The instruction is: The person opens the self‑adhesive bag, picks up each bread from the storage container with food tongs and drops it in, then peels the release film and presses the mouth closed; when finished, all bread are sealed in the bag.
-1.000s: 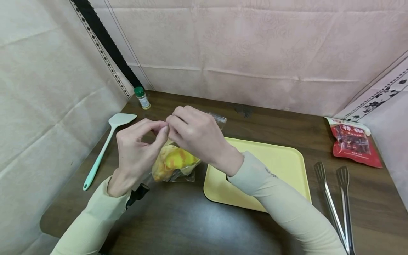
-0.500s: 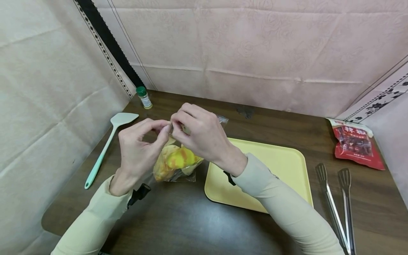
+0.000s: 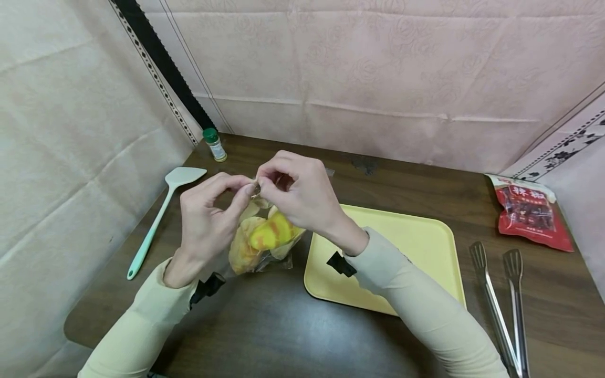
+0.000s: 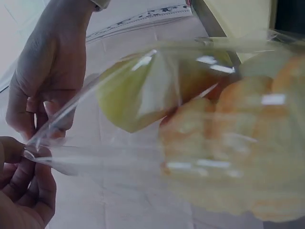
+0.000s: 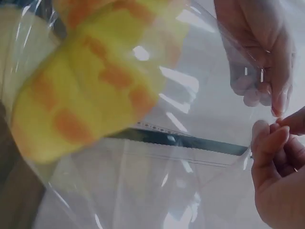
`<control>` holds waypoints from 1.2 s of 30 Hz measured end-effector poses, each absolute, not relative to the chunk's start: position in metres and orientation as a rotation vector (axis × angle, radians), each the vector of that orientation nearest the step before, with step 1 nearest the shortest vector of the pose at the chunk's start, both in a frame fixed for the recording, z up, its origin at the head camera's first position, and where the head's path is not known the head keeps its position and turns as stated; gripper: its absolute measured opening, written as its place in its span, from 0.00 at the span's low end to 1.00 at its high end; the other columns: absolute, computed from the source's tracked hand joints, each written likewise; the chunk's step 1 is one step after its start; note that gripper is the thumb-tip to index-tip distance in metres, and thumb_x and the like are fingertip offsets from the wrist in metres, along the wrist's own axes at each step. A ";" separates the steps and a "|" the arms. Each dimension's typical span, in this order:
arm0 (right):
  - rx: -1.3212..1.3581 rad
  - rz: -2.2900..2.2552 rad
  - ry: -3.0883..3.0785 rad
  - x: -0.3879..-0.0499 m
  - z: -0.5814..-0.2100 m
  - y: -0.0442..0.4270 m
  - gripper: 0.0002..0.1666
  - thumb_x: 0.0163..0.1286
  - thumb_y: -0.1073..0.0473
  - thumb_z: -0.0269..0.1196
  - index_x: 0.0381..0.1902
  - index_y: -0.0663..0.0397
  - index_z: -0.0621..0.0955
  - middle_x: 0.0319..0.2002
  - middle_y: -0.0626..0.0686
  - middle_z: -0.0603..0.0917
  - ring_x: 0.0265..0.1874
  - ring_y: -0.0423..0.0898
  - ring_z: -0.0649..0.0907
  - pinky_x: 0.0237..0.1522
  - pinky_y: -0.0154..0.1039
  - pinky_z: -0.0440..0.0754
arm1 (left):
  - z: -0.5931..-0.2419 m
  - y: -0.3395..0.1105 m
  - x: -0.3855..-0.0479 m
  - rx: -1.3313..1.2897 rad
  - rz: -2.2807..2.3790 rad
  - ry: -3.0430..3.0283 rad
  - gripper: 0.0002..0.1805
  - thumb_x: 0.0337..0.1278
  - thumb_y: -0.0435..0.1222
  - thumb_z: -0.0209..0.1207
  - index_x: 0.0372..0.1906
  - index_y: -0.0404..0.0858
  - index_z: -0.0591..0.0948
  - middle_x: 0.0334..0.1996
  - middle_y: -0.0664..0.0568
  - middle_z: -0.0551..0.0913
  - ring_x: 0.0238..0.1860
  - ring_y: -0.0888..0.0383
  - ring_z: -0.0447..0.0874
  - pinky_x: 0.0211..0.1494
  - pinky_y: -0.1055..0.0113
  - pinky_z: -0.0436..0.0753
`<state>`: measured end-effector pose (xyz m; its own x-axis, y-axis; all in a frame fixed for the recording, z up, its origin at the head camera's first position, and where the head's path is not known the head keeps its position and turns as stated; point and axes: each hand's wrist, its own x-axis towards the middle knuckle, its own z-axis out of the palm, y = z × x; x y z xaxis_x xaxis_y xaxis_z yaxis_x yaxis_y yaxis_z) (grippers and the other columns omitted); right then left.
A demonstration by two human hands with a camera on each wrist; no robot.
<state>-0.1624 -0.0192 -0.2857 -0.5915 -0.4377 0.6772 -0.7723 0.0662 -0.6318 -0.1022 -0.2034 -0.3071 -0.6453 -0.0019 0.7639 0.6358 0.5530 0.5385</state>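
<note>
A clear plastic bag point(image 4: 119, 162) holds bread-like pieces, among them a yellow piece with orange stripes point(image 3: 273, 232) point(image 5: 81, 95). In the head view my left hand point(image 3: 208, 226) pinches the gathered top of the bag between thumb and index finger. Right beside it, my right hand point(image 3: 304, 194) pinches the same gathered plastic, the two sets of fingertips nearly touching. Both wrist views show the plastic stretched taut from the fingertips toward the bread. Below the hands the bag's lower end hangs near the dark tabletop; whether it touches cannot be told.
A yellow tray point(image 3: 411, 236) lies right of the bag, partly under my right forearm. Metal tongs point(image 3: 496, 310) and a red packet point(image 3: 531, 212) are farther right. On the left lie a pale green spatula point(image 3: 156, 226) and a green-capped bottle point(image 3: 215, 145).
My right hand has shifted slightly right and turned, so its thumb and index finger show more. The left hand has moved slightly right, and the bread in the bag has turned a little.
</note>
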 end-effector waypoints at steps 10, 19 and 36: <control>1.044 2.037 -2.090 -0.160 -0.285 -0.017 0.05 0.73 0.70 0.65 0.41 0.64 0.88 0.34 0.61 0.90 0.26 0.47 0.85 0.30 0.33 0.83 | -0.307 -0.204 -0.101 -0.495 -1.265 -2.029 0.02 0.68 0.21 0.65 0.40 0.22 0.86 0.36 0.36 0.89 0.38 0.71 0.82 0.47 0.78 0.82; 1.161 1.660 -1.997 -0.155 -0.290 -0.016 0.04 0.71 0.67 0.71 0.41 0.63 0.88 0.37 0.57 0.89 0.30 0.45 0.83 0.33 0.33 0.82 | -0.308 -0.203 -0.102 -0.489 -1.186 -2.042 0.02 0.66 0.22 0.68 0.39 0.24 0.86 0.35 0.36 0.90 0.40 0.73 0.82 0.51 0.79 0.82; 0.911 1.715 -2.101 -0.161 -0.301 -0.007 0.05 0.77 0.66 0.68 0.40 0.66 0.85 0.28 0.59 0.84 0.25 0.53 0.85 0.31 0.33 0.82 | -0.310 -0.206 -0.102 -0.408 -1.263 -1.939 0.02 0.65 0.20 0.66 0.38 0.23 0.88 0.32 0.43 0.90 0.35 0.74 0.85 0.45 0.79 0.83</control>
